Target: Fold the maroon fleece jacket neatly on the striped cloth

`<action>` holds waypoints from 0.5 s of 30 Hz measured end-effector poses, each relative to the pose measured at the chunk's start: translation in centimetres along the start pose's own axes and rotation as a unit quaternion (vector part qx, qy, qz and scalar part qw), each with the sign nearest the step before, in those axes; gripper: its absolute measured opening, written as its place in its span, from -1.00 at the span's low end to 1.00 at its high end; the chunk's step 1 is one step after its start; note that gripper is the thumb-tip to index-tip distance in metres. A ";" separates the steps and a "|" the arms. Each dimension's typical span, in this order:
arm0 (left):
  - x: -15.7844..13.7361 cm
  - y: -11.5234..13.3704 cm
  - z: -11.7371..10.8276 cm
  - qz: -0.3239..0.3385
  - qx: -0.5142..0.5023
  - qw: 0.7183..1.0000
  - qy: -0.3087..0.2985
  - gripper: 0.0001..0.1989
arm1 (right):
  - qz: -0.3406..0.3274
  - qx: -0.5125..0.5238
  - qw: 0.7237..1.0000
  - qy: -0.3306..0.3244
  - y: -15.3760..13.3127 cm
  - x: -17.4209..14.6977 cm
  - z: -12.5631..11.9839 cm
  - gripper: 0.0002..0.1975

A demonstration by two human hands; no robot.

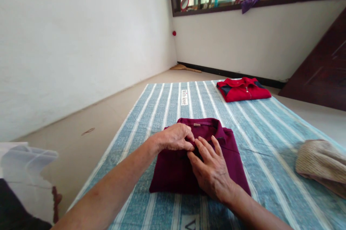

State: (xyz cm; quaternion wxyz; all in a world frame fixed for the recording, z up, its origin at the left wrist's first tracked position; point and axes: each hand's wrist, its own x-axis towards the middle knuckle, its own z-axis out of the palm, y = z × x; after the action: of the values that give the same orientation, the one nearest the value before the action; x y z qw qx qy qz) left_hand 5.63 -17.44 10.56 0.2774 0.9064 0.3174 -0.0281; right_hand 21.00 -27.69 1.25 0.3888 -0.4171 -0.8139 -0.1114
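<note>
A folded maroon collared shirt (173, 176) lies in front of me, its collar at the far side with a small pale label inside. My left hand (178, 137) is at the left of the collar, thumb and fingers pinched on the shirt's cloth near the neck opening. My right hand (209, 163) rests on the shirt's front, fingers stretched out and pointing toward the collar. Its fingertips nearly meet those of the left hand. Part of the shirt's front is hidden under both hands.
A blue-and-white striped cloth (135, 129) covers the table. A folded red jacket (238, 91) with dark shoulders lies at the far right. Bunched beige fabric (321, 165) is at the right edge. A white translucent bag (29, 172) stands at lower left.
</note>
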 end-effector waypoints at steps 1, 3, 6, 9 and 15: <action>0.0 0.1 0.1 -0.006 0.005 1.000 0.008 -0.92 | -0.004 0.001 1.000 0.005 0.1 0.0 -0.3 -0.74; 0.0 0.2 0.3 -0.019 0.014 0.999 0.025 -0.94 | -0.007 -0.002 1.000 0.027 0.6 -0.1 -0.9 -0.73; -0.1 0.3 0.7 -0.029 0.019 0.999 0.040 -0.93 | 0.018 -0.033 0.997 0.066 2.1 -0.4 -2.0 -0.70; -0.1 0.3 1.1 -0.027 0.035 0.998 0.052 -0.95 | 0.060 -0.081 0.993 0.068 3.8 -0.6 -2.7 -0.71; -0.2 0.4 1.4 -0.045 0.077 0.994 0.069 -0.94 | 0.097 -0.072 0.992 0.023 5.1 -0.3 -3.4 -0.84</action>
State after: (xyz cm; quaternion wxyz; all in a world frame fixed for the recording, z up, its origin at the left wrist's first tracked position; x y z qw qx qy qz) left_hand 5.91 -18.59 9.60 0.1832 0.9095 0.3731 -0.0024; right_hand 26.88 -26.36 2.61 0.3854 -0.5183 -0.7501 -0.1416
